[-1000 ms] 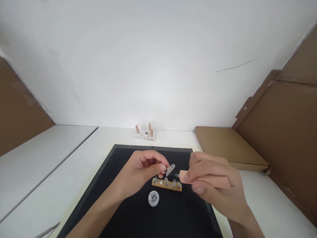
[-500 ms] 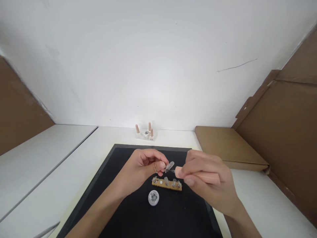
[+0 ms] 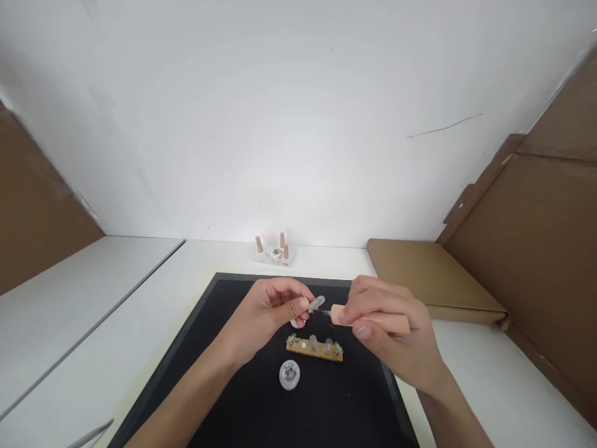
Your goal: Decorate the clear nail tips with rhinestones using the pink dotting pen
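My left hand point(image 3: 280, 306) pinches a clear false nail point(image 3: 317, 303) by its lower end, thumb against fingertips. In my right hand point(image 3: 392, 323) is a nail polish brush with a long pink cap point(image 3: 373, 319), lying nearly level. Its thin bristle tip points left, close to the nail; whether they touch I cannot tell. Below both hands a tan strip point(image 3: 321, 353) carries several clear false nails standing on it and a white dot. Nearer me sits a small round white-rimmed jar point(image 3: 290, 375) with something greyish inside. Another white round thing point(image 3: 297, 323) is mostly hidden behind my left fingers.
A black mat point(image 3: 326, 404) lies under the work on a white table point(image 3: 153, 305). Bottles with pink caps point(image 3: 282, 239) stand in a clear holder by the white wall. A flat cardboard box point(image 3: 424, 274) is at the right. A grey pointed object point(image 3: 93, 432) shows lower left.
The false nail has tipped flatter and shifted slightly left and up. My right hand has risen a little, leaving the brush tip more visible. Both hands keep their holds.
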A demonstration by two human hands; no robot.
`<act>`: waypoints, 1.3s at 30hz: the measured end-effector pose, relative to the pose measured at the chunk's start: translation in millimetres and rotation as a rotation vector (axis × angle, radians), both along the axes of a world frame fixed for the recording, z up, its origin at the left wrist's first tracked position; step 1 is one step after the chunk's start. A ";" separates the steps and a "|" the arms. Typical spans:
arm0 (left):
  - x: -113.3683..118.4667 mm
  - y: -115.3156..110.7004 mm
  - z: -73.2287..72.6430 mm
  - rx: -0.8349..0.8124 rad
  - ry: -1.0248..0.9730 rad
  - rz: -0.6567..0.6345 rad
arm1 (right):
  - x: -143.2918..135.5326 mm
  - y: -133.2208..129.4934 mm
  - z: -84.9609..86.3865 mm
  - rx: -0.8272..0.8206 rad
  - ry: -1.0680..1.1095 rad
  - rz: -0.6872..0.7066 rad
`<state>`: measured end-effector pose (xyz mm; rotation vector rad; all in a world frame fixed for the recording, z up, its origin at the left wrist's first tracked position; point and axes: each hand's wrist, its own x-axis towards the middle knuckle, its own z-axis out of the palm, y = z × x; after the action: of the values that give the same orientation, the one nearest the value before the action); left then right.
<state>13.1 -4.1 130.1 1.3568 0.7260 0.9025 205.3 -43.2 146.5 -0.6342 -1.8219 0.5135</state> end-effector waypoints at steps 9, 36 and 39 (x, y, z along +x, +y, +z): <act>-3.2 1.3 -4.3 -0.001 0.013 -0.009 | 3.4 -0.9 -1.5 -0.006 -0.023 -0.172; 9.3 2.9 -14.1 0.008 0.030 0.004 | 16.6 21.5 -3.7 -0.212 -0.244 -0.432; 20.6 -3.5 -24.3 -0.062 0.013 -0.029 | 23.5 28.8 -7.7 -0.235 -0.257 -0.489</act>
<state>33.7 -7.7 105.9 1.3166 0.7369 0.8420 228.7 -14.4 138.8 -1.3152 -1.7673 0.3249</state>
